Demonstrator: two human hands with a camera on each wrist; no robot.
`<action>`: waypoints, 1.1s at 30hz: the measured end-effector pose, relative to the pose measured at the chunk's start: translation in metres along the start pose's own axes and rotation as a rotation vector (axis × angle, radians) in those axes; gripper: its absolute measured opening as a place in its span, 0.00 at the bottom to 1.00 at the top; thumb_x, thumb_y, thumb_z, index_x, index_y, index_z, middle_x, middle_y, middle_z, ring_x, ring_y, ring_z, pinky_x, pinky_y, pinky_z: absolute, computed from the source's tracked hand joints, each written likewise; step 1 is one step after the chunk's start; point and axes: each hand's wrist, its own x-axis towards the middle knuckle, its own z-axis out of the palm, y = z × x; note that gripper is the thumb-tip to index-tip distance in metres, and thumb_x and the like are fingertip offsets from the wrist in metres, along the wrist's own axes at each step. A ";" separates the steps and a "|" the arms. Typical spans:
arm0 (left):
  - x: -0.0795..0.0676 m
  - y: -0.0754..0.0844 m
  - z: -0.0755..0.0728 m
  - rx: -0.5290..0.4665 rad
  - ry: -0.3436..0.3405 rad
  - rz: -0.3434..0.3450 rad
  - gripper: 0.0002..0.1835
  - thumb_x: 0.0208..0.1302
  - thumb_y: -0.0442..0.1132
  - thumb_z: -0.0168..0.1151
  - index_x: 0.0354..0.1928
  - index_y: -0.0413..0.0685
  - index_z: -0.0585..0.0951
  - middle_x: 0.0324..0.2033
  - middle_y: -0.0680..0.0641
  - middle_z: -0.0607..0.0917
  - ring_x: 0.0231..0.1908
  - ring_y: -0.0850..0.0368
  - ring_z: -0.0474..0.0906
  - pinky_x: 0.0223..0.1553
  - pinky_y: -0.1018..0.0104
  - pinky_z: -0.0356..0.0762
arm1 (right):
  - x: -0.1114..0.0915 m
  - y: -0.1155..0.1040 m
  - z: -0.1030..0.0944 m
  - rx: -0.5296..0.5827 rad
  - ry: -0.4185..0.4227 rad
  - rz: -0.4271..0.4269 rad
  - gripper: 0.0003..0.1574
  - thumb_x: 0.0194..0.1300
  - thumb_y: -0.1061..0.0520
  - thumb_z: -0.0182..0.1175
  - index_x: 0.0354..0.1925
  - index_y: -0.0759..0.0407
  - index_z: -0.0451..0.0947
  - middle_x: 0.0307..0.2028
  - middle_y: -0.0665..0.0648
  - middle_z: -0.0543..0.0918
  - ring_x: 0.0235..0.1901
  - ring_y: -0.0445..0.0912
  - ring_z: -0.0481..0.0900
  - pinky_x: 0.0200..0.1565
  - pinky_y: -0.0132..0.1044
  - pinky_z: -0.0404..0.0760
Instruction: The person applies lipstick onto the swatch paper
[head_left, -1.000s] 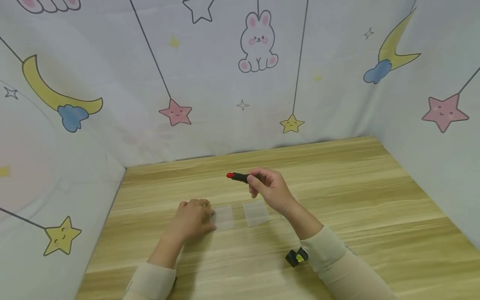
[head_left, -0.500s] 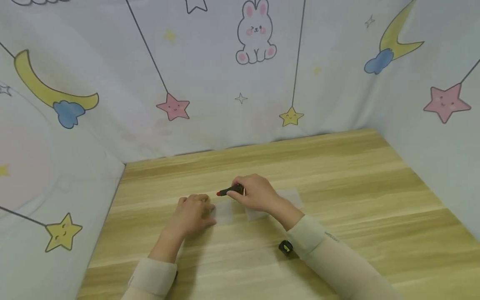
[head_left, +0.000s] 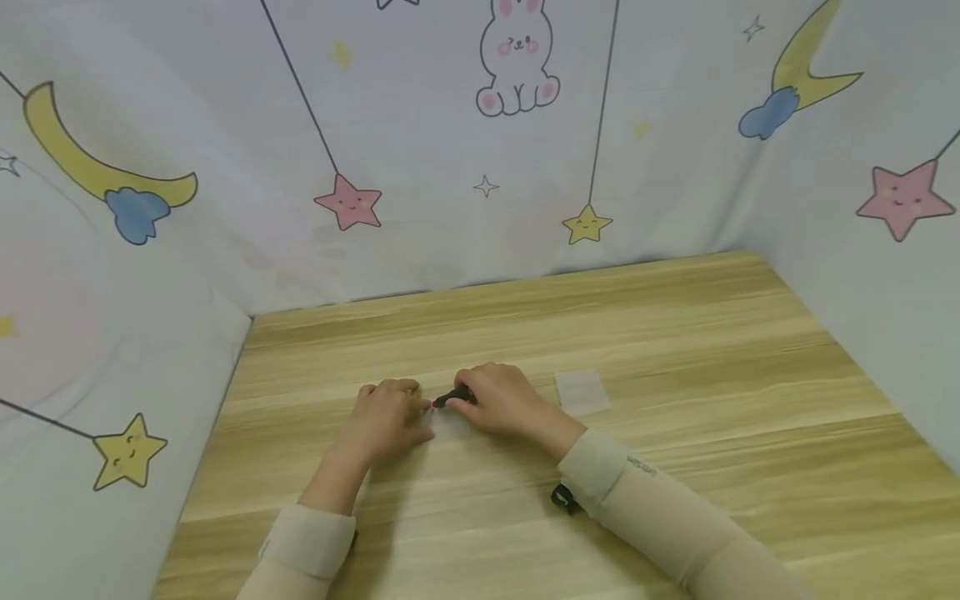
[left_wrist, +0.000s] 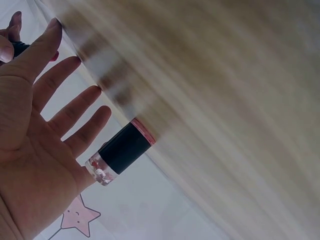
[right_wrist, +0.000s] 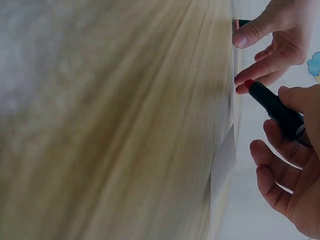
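My right hand (head_left: 501, 398) pinches a black lipstick (right_wrist: 274, 102) with a red tip, which slants down toward a small thin white paper square (head_left: 452, 426). At that square's left edge lies my left hand (head_left: 384, 422), its fingers spread and holding nothing. The lipstick's tip is close to the left fingertips; I cannot tell if it touches the paper. A short black cylinder (left_wrist: 125, 148) stands on the table beside the left hand, with a clear section holding red and white flecks and a pinkish-red rim; the hand hides it in the head view.
Another white paper square (head_left: 583, 392) lies right of my right hand. Wood-grain table (head_left: 675, 350) extends around both hands. White cloth walls (head_left: 420, 250) printed with stars, moons and a rabbit border the table at the back and sides.
My right hand has carried the lipstick down and left, lowering its tip to the left paper square. It now covers the middle square. The left hand stays nearly in place.
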 end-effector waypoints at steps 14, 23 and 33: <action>-0.001 0.000 -0.001 -0.021 -0.017 -0.008 0.25 0.58 0.54 0.75 0.55 0.52 0.87 0.64 0.42 0.78 0.64 0.39 0.72 0.57 0.37 0.66 | 0.003 -0.002 0.006 -0.043 -0.007 -0.007 0.20 0.71 0.40 0.62 0.44 0.54 0.83 0.36 0.48 0.86 0.31 0.40 0.80 0.33 0.35 0.78; -0.001 0.000 -0.001 -0.028 -0.024 -0.003 0.25 0.58 0.54 0.75 0.55 0.52 0.87 0.64 0.42 0.78 0.64 0.39 0.72 0.58 0.36 0.66 | 0.003 -0.003 0.005 -0.023 -0.014 -0.001 0.19 0.70 0.41 0.63 0.43 0.55 0.83 0.35 0.48 0.86 0.30 0.40 0.79 0.31 0.36 0.77; -0.001 -0.001 -0.001 -0.031 -0.014 0.002 0.25 0.58 0.54 0.76 0.55 0.51 0.87 0.63 0.41 0.78 0.64 0.39 0.72 0.58 0.36 0.66 | 0.001 -0.004 0.002 0.010 -0.090 -0.014 0.18 0.70 0.40 0.63 0.41 0.52 0.85 0.32 0.46 0.85 0.26 0.37 0.75 0.29 0.32 0.73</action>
